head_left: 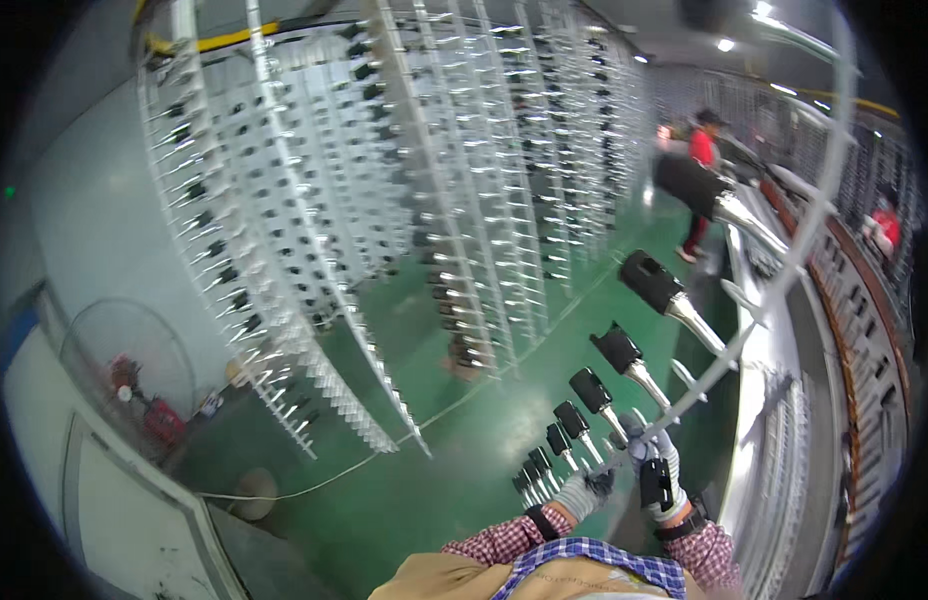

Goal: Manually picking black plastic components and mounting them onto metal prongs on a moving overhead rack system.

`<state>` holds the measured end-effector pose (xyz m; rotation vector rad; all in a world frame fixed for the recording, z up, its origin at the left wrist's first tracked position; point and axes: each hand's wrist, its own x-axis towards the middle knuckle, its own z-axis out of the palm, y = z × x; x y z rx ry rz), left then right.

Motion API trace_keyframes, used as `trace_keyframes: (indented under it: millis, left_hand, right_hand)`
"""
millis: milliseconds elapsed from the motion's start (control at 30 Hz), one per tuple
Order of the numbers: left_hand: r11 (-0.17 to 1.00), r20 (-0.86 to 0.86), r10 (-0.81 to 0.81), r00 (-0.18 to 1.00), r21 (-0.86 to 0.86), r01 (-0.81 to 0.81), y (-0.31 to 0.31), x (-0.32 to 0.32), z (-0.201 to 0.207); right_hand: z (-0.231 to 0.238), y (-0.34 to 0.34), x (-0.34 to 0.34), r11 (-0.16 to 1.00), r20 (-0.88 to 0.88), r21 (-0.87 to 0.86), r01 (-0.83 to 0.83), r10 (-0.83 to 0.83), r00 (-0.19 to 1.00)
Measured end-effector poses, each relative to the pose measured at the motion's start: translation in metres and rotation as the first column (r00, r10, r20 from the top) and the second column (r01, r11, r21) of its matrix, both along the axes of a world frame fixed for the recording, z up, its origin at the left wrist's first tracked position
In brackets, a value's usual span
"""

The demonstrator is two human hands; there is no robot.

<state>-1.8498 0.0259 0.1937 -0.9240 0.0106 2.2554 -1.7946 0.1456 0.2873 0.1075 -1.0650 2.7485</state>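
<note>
A long white rack bar [774, 300] slopes from the upper right down to my hands. Black hollow, cylinder-like parts [652, 280] sit on shiny metal stems along its left side; bare white pegs [684, 375] stick out on its other side. My left hand [582, 494], in a grey glove, is closed by the bar's lower part, beside the smallest-looking black parts; a dark patch shows at its fingers, too unclear to name. My right hand [652, 450], also gloved, is closed at the bar, with another black part [656, 484] against its palm.
Tall hanging racks [454, 200] of similar black parts fill the left and centre over a green floor [464, 440]. A long metal-edged bench [774, 430] runs along my right. A person in red [701, 150] stands farther off. A round fan [134, 370] is at the left wall.
</note>
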Motion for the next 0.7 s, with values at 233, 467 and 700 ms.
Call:
trace_keyframes:
  millis: [233, 467, 700]
  left_hand:
    - [0.941, -0.523, 0.002, 0.852, -0.288, -0.179, -0.142, -0.077, 0.019]
    - [0.771, -0.446, 0.389, 0.806, -0.321, -0.55, -0.209, -0.071, -0.07]
    - [0.729, -0.375, 0.449, 0.811, -0.37, -0.575, -0.212, -0.071, -0.099]
  right_hand:
    - [0.128, -0.148, -0.184, 0.862, 0.053, 0.02, -0.506, 0.505, 0.862]
    - [0.193, -0.258, -0.338, 0.437, -0.596, 0.764, 0.474, 0.198, 0.778]
    - [0.322, -0.282, -0.373, 0.412, -0.644, 0.726, 0.551, 0.126, 0.755]
